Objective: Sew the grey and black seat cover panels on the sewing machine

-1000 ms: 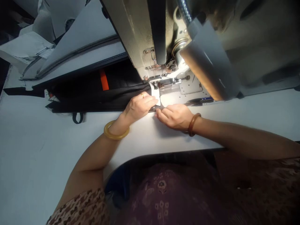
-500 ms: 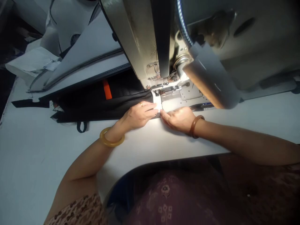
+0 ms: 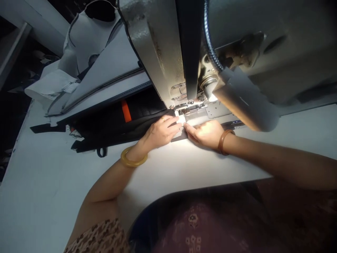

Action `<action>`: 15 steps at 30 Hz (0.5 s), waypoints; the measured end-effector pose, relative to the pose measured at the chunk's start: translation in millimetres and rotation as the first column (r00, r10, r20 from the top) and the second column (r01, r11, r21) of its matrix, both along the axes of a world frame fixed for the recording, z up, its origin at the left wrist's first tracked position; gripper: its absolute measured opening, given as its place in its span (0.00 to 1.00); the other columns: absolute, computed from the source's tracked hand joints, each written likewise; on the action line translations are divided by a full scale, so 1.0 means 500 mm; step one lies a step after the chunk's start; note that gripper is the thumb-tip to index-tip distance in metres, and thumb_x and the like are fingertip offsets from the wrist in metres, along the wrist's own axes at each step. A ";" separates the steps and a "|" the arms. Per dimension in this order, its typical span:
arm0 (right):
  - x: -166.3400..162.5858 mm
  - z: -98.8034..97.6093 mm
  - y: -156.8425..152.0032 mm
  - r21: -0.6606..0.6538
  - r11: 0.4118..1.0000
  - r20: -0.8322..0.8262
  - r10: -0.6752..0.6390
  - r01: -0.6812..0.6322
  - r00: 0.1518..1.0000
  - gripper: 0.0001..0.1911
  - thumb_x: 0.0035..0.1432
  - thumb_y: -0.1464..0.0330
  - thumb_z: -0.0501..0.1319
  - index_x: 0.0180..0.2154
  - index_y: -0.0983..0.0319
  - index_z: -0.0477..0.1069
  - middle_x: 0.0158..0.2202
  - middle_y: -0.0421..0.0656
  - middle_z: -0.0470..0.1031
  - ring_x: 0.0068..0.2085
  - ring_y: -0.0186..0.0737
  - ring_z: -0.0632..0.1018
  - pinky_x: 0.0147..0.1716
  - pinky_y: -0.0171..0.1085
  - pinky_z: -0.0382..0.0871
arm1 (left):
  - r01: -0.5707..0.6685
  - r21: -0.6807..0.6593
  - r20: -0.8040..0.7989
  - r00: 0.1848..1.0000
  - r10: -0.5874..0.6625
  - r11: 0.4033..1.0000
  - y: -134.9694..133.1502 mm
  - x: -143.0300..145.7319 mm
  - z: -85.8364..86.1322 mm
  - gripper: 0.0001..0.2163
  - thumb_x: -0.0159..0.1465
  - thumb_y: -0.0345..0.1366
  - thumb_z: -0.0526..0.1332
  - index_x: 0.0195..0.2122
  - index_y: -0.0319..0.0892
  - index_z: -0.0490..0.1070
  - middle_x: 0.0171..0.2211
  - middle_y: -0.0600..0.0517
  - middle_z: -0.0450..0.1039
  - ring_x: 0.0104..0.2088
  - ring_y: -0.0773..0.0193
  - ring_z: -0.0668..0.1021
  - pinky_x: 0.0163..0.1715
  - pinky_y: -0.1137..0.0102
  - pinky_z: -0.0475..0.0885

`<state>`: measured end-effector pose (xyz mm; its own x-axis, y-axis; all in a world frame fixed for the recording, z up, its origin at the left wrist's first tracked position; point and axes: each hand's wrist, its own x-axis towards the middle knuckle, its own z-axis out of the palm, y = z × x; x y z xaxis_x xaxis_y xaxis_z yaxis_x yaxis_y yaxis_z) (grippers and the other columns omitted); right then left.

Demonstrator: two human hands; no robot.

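Note:
A small white piece, maybe a label (image 3: 181, 119), lies under the needle area of a sewing machine (image 3: 160, 52), against a long black fabric piece (image 3: 110, 131) with an orange tab (image 3: 126, 111). My left hand (image 3: 162, 133), wearing a ring and a yellow bangle, presses its bent fingertips on the white piece. At that piece's right edge, my right hand (image 3: 206, 134) is closed, with thumb and index finger near the edge. What lies beneath its curled fingers is hidden. Lamp light falls on both hands.
A lamp (image 3: 247, 98) on a flexible neck hangs over my right hand. White material with dark piping (image 3: 100, 66) lies behind the black fabric. The white table's (image 3: 168, 168) front edge curves close to my body. A dark item (image 3: 234, 124) lies beyond my right wrist.
The camera view has shifted, so everything appears further right and slightly lower. Both hands remain at the white piece by the needle, and more of its lower end shows below my left fingertips.

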<state>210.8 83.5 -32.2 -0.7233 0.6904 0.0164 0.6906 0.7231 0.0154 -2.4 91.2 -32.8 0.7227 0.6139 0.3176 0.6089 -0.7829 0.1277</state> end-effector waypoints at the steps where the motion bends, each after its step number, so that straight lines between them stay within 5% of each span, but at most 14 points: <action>1: -0.001 0.001 0.002 -0.007 1.000 -0.004 -0.010 0.010 1.000 0.22 0.63 0.66 0.47 0.52 0.69 0.68 0.23 0.48 0.75 0.21 0.44 0.72 0.21 0.37 0.56 | -0.001 -0.001 0.009 1.000 0.001 1.000 0.003 0.000 0.000 0.11 0.65 0.31 0.53 0.43 0.42 0.75 0.47 0.46 0.73 0.48 0.59 0.72 0.46 0.66 0.72; 15: -0.016 0.020 0.025 -0.052 0.990 0.061 -0.126 0.129 0.990 0.24 0.64 0.65 0.41 0.54 0.66 0.65 0.25 0.49 0.75 0.27 0.45 0.74 0.29 0.37 0.57 | -0.001 0.070 -0.012 1.000 0.002 0.998 0.056 -0.006 -0.009 0.11 0.66 0.34 0.53 0.43 0.40 0.73 0.44 0.47 0.75 0.44 0.62 0.75 0.47 0.66 0.70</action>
<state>202.9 96.1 -22.2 -0.6276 0.7759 -0.0640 0.7765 0.6298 0.0202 -5.3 119.0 -37.4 0.7259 0.5912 0.3515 0.6110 -0.7889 0.0650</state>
